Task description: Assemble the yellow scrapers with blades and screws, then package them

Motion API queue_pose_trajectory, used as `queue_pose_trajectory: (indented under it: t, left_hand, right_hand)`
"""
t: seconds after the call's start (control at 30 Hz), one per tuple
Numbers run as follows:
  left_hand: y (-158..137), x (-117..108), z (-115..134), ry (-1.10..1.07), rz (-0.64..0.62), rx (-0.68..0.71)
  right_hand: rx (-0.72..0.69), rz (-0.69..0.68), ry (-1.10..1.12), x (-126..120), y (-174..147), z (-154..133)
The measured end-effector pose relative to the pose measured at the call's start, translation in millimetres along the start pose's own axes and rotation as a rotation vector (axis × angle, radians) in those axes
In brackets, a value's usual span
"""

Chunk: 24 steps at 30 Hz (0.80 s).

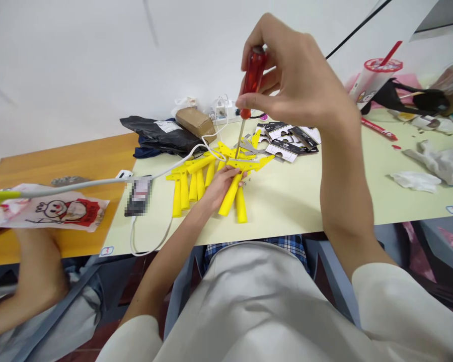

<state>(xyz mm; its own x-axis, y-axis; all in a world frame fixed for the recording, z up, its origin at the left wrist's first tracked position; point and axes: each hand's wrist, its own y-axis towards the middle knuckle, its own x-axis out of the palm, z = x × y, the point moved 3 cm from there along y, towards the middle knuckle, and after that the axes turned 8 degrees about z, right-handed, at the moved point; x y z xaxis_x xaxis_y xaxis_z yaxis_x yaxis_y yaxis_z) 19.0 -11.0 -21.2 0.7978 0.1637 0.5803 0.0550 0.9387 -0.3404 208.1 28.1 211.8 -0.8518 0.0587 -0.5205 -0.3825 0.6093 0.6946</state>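
My right hand (298, 80), raised above the table, is closed round the red handle of a screwdriver (254, 75). Its shaft points down, with the tip at the head of a yellow scraper (230, 195). Low on the table, my left hand (221, 188) grips that scraper near its head. Another yellow scraper (241, 206) lies just to the right of it. Several more yellow scrapers (184, 191) lie side by side left of my left hand. Small metal bits (243, 183) show by my left fingertips, too small to make out.
Black-and-white cards (287, 143) lie behind the scrapers. A white cable (166, 173) crosses the table past a phone (139, 196). Further back are a black plastic bag (158, 134) and a cardboard box (194, 121). A drink cup (375, 80) stands right; another person's arm (40, 261) is at left.
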Motion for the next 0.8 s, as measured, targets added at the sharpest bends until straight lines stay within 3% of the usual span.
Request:
queue_pose_trajectory:
  t: [0.13, 0.57, 0.8]
  left_hand:
    - [0.8, -1.6, -0.1, 0.012, -0.015, 0.0]
    - [-1.5, 1.6, 1.8, -0.004, 0.013, -0.013]
    - [-1.6, -1.1, 2.3, 0.01, -0.02, -0.006]
  right_hand:
    - [-0.016, -0.058, 0.011, 6.9, 1.1, 0.1]
    - [-0.045, -0.067, 0.037, 8.5, 3.0, 9.1]
    - [-0.147, -0.049, -0.01, 10.3, 5.9, 15.8]
